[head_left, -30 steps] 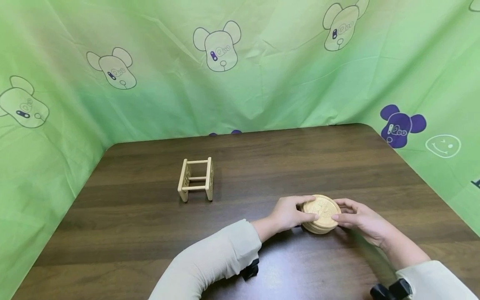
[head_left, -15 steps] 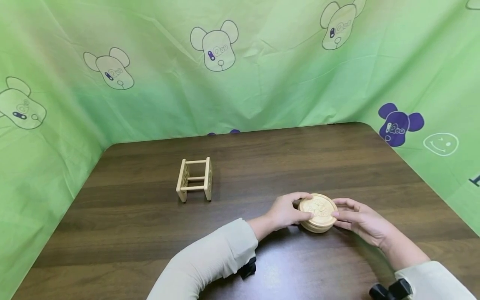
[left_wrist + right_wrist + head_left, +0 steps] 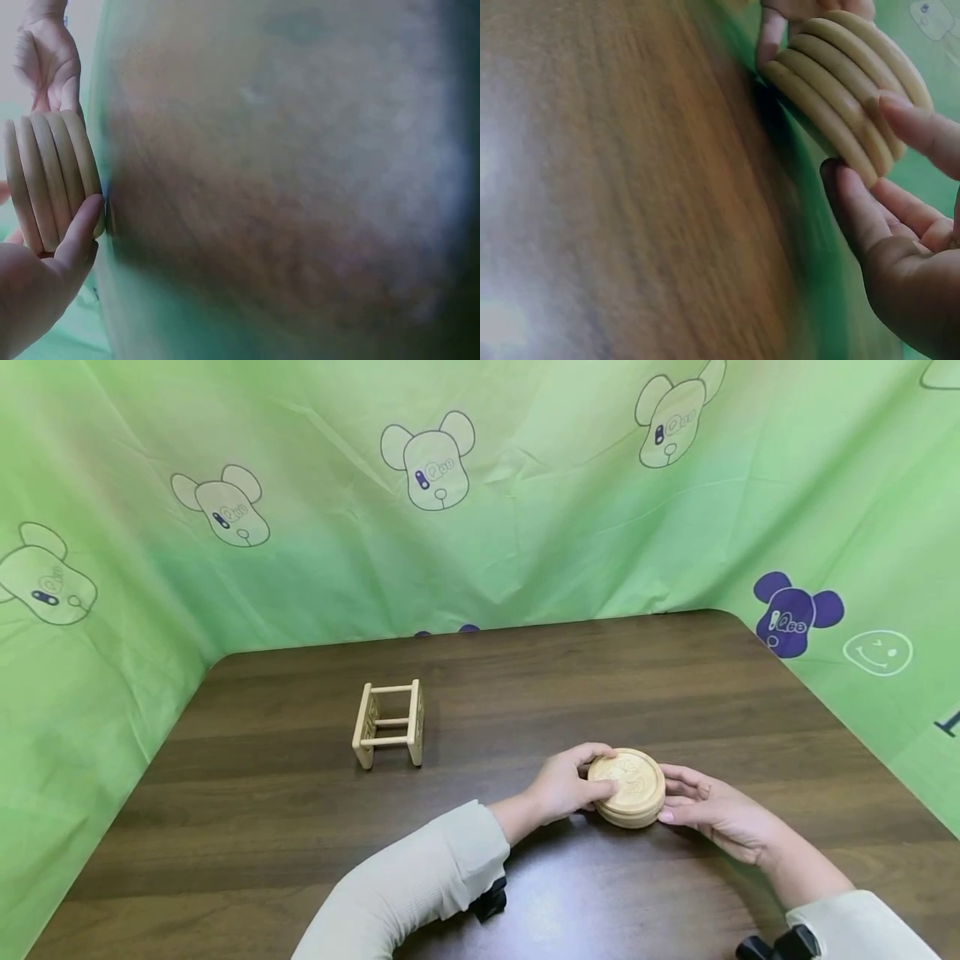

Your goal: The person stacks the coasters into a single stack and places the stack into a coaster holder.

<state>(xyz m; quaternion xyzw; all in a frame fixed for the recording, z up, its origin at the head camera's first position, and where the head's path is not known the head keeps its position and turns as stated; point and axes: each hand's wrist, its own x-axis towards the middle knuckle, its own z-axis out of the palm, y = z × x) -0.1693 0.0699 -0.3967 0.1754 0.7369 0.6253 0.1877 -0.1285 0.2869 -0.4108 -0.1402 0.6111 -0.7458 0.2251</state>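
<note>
A stack of several round wooden coasters (image 3: 636,781), with a carved pattern on the top one, is at the right-centre of the table. My left hand (image 3: 557,787) grips the stack from its left, thumb over the near side of the top coaster. On the opposite edge, my right hand (image 3: 723,817) has its fingers along the far right side and its thumb low at the near edge. Stacked edges of the coasters (image 3: 54,180) show in the left wrist view. In the right wrist view, a fingertip and the thumb of my right hand (image 3: 907,262) touch these edges.
A small wooden rack (image 3: 387,741) with side panels and crossbars stands on the brown table (image 3: 262,827), left of the hands. Green cloth (image 3: 525,527) printed with bear heads surrounds the table's back and sides.
The stack and my left hand have shifted slightly left. My right thumb has slid from the top coaster's rim down to the lower side edge. The rack has stayed in place.
</note>
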